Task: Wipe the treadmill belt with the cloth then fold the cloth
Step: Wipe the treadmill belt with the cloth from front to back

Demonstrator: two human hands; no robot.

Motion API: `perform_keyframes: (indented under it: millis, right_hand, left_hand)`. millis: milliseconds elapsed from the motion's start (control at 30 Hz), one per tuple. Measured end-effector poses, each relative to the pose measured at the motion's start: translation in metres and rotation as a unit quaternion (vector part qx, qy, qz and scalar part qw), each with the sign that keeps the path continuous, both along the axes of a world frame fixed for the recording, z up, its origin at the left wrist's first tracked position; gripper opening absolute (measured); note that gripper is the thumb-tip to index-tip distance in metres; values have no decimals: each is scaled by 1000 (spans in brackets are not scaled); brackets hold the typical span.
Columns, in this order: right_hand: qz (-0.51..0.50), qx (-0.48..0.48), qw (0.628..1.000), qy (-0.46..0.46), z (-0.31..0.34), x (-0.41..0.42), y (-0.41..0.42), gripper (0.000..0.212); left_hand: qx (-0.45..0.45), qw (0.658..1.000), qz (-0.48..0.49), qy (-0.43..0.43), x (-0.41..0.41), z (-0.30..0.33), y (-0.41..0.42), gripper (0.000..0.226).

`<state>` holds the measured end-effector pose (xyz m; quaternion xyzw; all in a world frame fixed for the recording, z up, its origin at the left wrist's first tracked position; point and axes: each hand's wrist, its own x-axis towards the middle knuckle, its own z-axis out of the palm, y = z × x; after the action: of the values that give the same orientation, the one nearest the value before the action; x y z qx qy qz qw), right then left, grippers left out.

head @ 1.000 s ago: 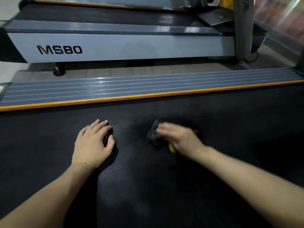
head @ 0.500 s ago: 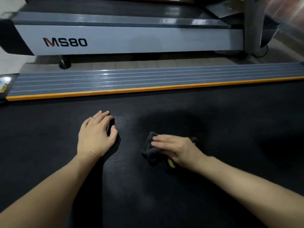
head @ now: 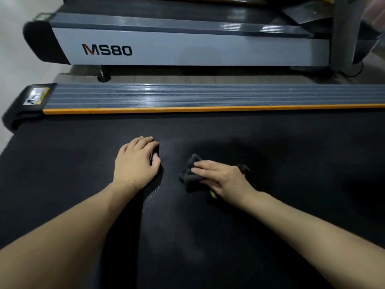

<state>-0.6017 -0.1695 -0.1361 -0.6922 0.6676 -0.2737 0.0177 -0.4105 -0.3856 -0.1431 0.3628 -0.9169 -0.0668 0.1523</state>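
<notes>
The right hand (head: 220,179) presses a bunched dark cloth (head: 190,174) flat against the treadmill belt (head: 83,184), fingers stretched over it rather than curled round it. The left hand (head: 136,163) rests just to the left of it, palm down on the belt with fingers relaxed, touching nothing else; the two hands are near each other but apart.

The task looks to be in its wiping stage. The cloth is crumpled, not folded, so the folding is wholly left to do. How much of the belt is already wiped is hard to judge: a darker patch lies around and beyond the cloth, possibly damp, though it could be shadow.

Much of the cloth is hidden under the right hand; a small yellow bit shows at the near edge of the palm, perhaps a tag or trim. The belt runs out of view on the right and near sides. Beyond it lie the grey side rail (head: 208,97) with its orange strip, and a second treadmill (head: 187,51) marked MS80.
</notes>
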Motion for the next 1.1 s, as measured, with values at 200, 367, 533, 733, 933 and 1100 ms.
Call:
perform_keyframes:
  millis: [200, 367, 533, 733, 933, 1100]
  right_hand:
    - [-112, -16, 993, 32, 1, -45, -95, 33]
    - [-197, -28, 980, 12, 3, -42, -126, 32]
    - [7, -13, 1000, -7, 0, 9, -58, 32]
    - [-16, -24, 999, 34, -2, -32, -119, 32]
    - [-183, -23, 983, 5, -3, -30, -153, 34]
    - [-1, -18, 1000, -8, -7, 14, -68, 33]
  left_hand:
    - [10, 999, 6, -31, 47, -4, 28, 50]
    - [1, 1000, 25, -15, 42, -11, 30, 44]
    - [5, 999, 32, 1, 43, -10, 30, 45]
    - [3, 999, 39, -10, 42, -11, 31, 45]
    - [3, 999, 35, -6, 42, -12, 29, 44]
    - [7, 1000, 30, -1, 42, -11, 30, 44]
